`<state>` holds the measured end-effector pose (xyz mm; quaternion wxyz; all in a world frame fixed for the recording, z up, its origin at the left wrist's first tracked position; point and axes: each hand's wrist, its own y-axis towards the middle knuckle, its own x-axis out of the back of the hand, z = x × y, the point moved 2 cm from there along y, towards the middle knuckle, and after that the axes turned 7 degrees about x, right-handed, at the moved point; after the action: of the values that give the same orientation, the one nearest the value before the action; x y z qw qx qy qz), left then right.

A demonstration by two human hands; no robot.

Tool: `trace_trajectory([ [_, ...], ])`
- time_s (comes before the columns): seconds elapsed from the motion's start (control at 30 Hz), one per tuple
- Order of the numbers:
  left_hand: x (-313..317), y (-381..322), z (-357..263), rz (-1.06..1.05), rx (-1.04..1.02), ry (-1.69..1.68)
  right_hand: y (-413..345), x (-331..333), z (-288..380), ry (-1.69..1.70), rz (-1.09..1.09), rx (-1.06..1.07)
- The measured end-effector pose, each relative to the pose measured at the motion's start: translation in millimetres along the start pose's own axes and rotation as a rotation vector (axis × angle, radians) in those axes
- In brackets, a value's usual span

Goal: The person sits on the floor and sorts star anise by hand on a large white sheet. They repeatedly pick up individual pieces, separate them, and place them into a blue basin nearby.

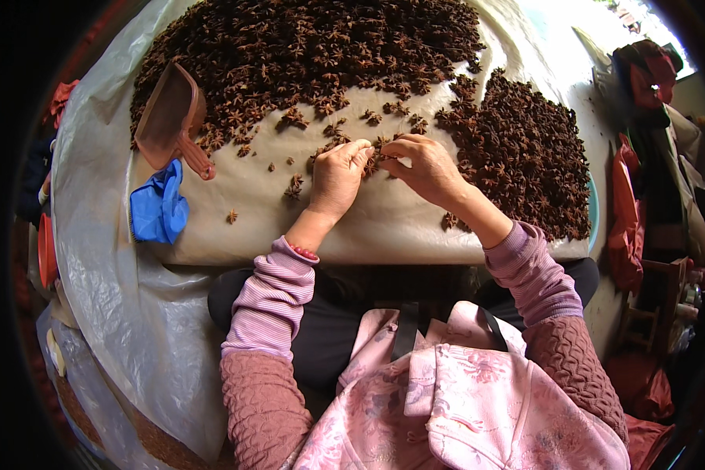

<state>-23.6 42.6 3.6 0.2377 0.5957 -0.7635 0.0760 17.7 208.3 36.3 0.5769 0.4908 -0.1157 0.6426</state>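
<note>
Both my hands are over the near middle of a plastic-covered table [258, 223], in front of a large heap of dried star anise [317, 47]. My left hand [338, 179] has its thumb and forefinger pinched together; whether something small sits between them is hidden. Just to its right, my right hand [426, 167] pinches a small dark piece of star anise [389, 157] between thumb and fingers. Loose star anise [369, 169] lies under and between the fingertips. A second pile of star anise [529, 158] spreads to the right of my right hand.
A brown plastic scoop [167, 120] rests at the main heap's left edge. Below its handle lies a crumpled blue bag [160, 205]. Single star anise [232, 216] are scattered nearby. A light-blue basin rim [593, 211] shows past the right pile. Red bags [625, 217] hang at right.
</note>
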Motion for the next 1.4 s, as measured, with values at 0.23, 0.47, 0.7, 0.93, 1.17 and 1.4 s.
trace_trajectory([
  [0.23,-2,-3,-6,0.012,0.465,-0.338,-3,-2,22,-0.087,0.075,0.031],
  [0.47,12,6,-5,0.040,0.432,-0.127,-8,22,-20,0.000,0.439,-0.046],
  [0.7,5,2,1,0.104,0.240,0.031,44,4,-98,-0.482,0.314,0.444],
  [0.93,3,-3,-14,-0.066,-0.089,0.213,25,21,-70,-0.483,0.317,0.233],
  [1.17,-17,-19,-42,-0.026,-0.539,0.337,-12,24,-7,-0.079,0.263,0.036],
  [1.4,-31,-46,-35,0.167,-0.284,0.206,-45,26,17,-0.115,0.215,-0.013],
])
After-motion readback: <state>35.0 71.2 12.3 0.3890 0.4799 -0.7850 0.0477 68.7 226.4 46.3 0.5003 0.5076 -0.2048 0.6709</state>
